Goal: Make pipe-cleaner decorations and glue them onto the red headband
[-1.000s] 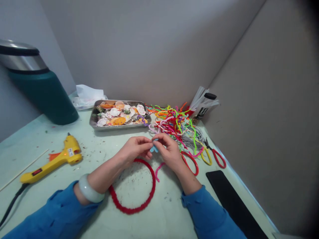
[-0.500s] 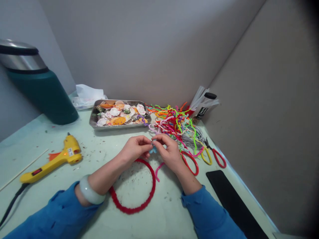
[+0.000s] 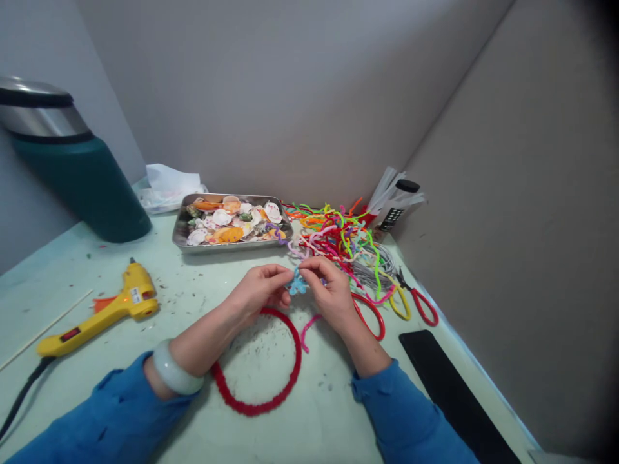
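At the upper left of the frame you have a teal flask (image 3: 80, 187), and below it the yellow glue gun (image 3: 99, 317) lies slantwise on the table (image 3: 193, 328). Left of upper center sits a metal tray (image 3: 236, 246) of seashells (image 3: 225, 219). Near the middle, your left hand (image 3: 258, 291) pinches the left side of a light-blue pipe-cleaner shape (image 3: 298, 283) between thumb and forefinger; the red fuzzy ring (image 3: 256, 408) lies below that hand. The blue piece sits directly between your two grips, neither hand clearly nearer, its lobes pointing toward the bottom of the frame; its long axis looks roughly upright, though the fingers hide too much to be sure. Your right hand (image 3: 329, 288) pinches its upper right side, thumb against forefinger. Beyond, right of center, lie the tangled pipe cleaners (image 3: 333, 237), then red-handled scissors (image 3: 425, 308).
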A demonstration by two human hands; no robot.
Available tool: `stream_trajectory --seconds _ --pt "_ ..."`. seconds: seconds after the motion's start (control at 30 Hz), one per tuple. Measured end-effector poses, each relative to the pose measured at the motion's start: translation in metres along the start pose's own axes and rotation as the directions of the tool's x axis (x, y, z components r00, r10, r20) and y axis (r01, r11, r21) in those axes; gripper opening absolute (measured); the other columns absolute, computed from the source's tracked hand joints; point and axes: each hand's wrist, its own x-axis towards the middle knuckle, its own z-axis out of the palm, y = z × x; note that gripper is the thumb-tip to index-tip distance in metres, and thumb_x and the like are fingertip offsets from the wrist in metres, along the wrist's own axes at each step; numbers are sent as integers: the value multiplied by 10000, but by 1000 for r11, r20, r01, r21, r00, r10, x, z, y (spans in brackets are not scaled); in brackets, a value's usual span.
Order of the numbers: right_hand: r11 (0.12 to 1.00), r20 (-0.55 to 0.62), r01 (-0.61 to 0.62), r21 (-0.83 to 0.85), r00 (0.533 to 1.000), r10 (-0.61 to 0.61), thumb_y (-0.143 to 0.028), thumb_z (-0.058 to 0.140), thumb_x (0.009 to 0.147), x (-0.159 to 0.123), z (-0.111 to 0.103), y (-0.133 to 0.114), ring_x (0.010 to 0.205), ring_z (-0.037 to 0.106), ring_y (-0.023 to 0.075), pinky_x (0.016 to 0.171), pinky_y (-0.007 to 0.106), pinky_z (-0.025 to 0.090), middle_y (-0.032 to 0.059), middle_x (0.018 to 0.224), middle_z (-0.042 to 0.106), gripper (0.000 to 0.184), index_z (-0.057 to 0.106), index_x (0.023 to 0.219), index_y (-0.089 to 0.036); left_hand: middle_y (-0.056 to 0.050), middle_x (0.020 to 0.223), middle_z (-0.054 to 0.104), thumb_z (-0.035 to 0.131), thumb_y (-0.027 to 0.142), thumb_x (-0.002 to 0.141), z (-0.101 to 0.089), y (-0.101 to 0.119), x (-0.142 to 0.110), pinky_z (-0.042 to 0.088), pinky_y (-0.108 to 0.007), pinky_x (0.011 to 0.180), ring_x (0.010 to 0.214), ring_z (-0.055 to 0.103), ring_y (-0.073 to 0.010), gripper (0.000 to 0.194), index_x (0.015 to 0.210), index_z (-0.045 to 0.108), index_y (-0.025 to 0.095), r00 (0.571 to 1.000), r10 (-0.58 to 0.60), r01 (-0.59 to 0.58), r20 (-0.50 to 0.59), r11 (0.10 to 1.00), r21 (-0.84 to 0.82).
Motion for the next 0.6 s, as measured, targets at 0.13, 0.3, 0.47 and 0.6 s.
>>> stream_trajectory --seconds 0.13,0.3,0.47,0.6 --pt "1000 -3 2 10 1000 -2 -189 521 854 -1 0 -1 751 563 143 674 256 439 23 824 611 99 618 835 -190 30 508 551 689 345 722 1 2 -1 484 -214 445 430 525 -88 233 778 572 151 1000 -22 22 -2 1000 -8" --pt "1000 -8 17 -13 1000 -17 -182 513 859 -1 1 -1 754 559 144 680 262 439 26 828 606 99 607 829 -190 34 495 551 681 338 728 3 3 -3 475 -206 424 405 522 -90 231 776 535 166 998 -60 60 11 998 -10" --pt "997 -20 65 -41 998 -66 -168 508 862 -1 1 -1 817 568 159 740 285 450 38 860 607 100 595 822 -199 43 452 539 661 350 746 3 2 -2 449 -198 397 363 500 -92 232 794 505 186 994 -93 94 65 996 -5" --pt "992 -18 105 -64 994 -106 -168 507 865 -1 1 -2 857 571 169 783 305 452 49 882 606 98 587 819 -202 45 464 543 676 316 726 1 1 0 440 -194 395 357 478 -77 221 786 519 173 997 -40 41 59 999 -17"
